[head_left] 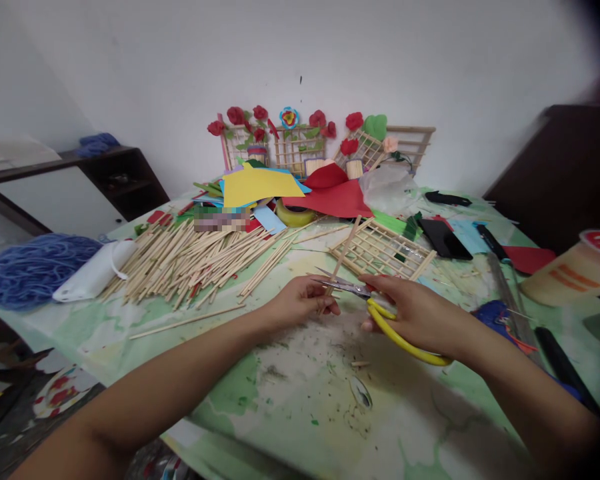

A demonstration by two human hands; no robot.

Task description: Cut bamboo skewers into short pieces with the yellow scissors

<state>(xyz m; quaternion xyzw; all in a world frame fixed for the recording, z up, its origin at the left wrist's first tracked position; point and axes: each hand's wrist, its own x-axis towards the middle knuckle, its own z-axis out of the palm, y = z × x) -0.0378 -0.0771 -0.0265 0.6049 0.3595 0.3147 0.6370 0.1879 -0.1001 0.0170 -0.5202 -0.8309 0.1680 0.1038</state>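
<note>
My right hand [410, 310] is closed on yellow-handled scissors [353, 287], whose blades point left and stand apart around a thin wooden stick [347, 248]. The stick's lower end is between the fingers of my left hand [307, 300], and its upper part leans up and to the right. Just behind the hands lies a small lattice of sticks [385, 250]. A large heap of loose sticks [190, 257] spreads to the left. Small stick offcuts [360, 364] lie on the patterned tablecloth [290, 407] in front of the hands.
Blue yarn [40, 267] and a white glue gun-like object [95, 272] are at the left. Coloured paper [260, 187], tape [295, 213] and paper flowers [289, 118] stand behind. A phone [446, 239], a metal ruler [513, 307] and a drink cup [575, 267] are at the right.
</note>
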